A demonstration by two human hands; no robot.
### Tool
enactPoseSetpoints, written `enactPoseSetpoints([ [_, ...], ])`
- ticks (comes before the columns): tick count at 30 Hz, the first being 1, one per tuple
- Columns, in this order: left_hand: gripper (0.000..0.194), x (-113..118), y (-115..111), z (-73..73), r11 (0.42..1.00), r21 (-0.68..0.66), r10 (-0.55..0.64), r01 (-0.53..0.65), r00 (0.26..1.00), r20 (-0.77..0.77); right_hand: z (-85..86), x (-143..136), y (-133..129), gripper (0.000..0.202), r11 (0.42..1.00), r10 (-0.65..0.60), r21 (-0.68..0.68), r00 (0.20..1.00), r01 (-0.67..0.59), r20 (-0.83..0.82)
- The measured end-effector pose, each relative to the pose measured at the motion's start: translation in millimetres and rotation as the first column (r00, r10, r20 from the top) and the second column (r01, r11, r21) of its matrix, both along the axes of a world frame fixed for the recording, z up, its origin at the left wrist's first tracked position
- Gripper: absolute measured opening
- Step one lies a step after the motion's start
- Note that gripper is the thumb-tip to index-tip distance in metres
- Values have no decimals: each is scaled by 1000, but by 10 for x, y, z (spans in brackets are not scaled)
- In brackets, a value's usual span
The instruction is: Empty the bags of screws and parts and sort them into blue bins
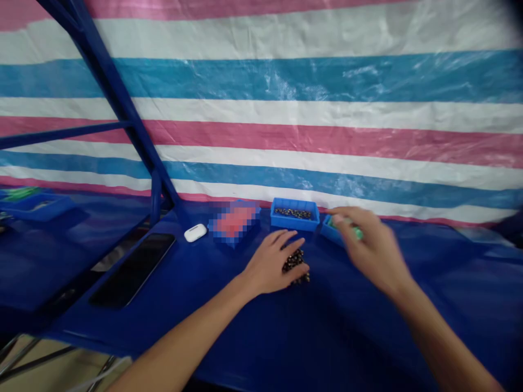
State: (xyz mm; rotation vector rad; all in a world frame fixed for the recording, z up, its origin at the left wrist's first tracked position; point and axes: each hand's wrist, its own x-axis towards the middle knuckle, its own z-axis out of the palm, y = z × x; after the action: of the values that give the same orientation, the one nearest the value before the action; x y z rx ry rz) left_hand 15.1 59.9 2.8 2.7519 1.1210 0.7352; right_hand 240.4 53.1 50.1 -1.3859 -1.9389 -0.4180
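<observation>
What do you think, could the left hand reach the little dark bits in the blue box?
Probably yes: the left hand is near the blue box, whose top is open, and nothing seems to block the dark bits.

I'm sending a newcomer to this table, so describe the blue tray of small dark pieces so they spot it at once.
Find the striped sheet behind the blue table. Along the table's far edge, beyond the left hand, the middle tray stands between the blurred box and the right tray. Its dark pieces set it apart from its neighbours, one showing red, one green.
</observation>
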Motion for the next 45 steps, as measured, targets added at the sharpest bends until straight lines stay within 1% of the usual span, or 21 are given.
enactPoseSetpoints([
  [1, 51, -35, 39, 11, 995, 62, 76, -78, 997, 26, -48, 4, 31, 27, 999, -39, -11, 999, 40, 36],
  [2, 45, -79, 87, 18, 976, 125, 173, -179, 983, 57, -113, 2, 68, 26, 995, -94, -15, 992, 95, 79],
  [4, 40, -192, 198, 23, 906, 215, 356, -365, 931, 77, -268, -14, 137, 27, 978, -202, -10, 967, 206, 157],
  [5, 39, -255, 253, 20, 867, 247, 430, -432, 900, 65, -346, -27, 161, 28, 971, -234, -1, 954, 239, 187],
  [6, 38, -316, 303, 16, 840, 272, 480, -470, 877, 36, -417, -44, 177, 30, 967, -249, 6, 945, 253, 213],
  [7, 37, -371, 344, 10, 830, 290, 500, -477, 866, -6, -476, -63, 185, 32, 967, -251, 12, 940, 255, 233],
  [9, 34, -449, 395, 1, 826, 318, 513, -466, 855, -81, -556, -106, 189, 35, 967, -248, 7, 935, 254, 255],
  [11, 32, -480, 410, 1, 822, 338, 518, -458, 848, -111, -597, -152, 193, 36, 964, -256, -3, 933, 265, 252],
  [13, 31, -476, 401, 12, 812, 348, 529, -469, 843, -98, -622, -192, 206, 37, 959, -275, -6, 933, 284, 231],
  [16, 32, -448, 372, 40, 814, 330, 524, -477, 849, -67, -659, -221, 229, 37, 957, -284, -6, 940, 291, 188],
  [20, 34, -404, 329, 66, 828, 313, 503, -465, 863, -48, -697, -205, 249, 36, 968, -243, -41, 963, 249, 118],
  [24, 35, -347, 276, 83, 825, 296, 517, -480, 854, -56, -689, -194, 268, 34, 982, -174, -70, 984, 177, 45],
  [28, 34, -309, 257, 78, 807, 294, 554, -513, 829, -77, -676, -216, 292, 30, 985, -146, -88, 989, 147, 23],
  [31, 35, -306, 283, 62, 799, 319, 564, -509, 819, -106, -686, -214, 316, 28, 984, -153, -90, 988, 155, 30],
  [35, 33, -323, 309, 62, 799, 317, 562, -511, 822, -92, -699, -176, 339, 26, 978, -186, -84, 981, 190, 50],
  [41, 25, -305, 285, 132, 802, 278, 575, -528, 809, -123, -698, -159, 327, 27, 971, -212, -96, 973, 221, 92],
  [43, 32, -270, 319, 154, 813, 281, 562, -509, 812, -158, -688, -149, 317, 28, 974, -200, -91, 975, 209, 100],
  [45, 39, -231, 382, 163, 834, 295, 533, -465, 818, -215, -665, -109, 310, 29, 980, -161, -101, 981, 173, 112],
])
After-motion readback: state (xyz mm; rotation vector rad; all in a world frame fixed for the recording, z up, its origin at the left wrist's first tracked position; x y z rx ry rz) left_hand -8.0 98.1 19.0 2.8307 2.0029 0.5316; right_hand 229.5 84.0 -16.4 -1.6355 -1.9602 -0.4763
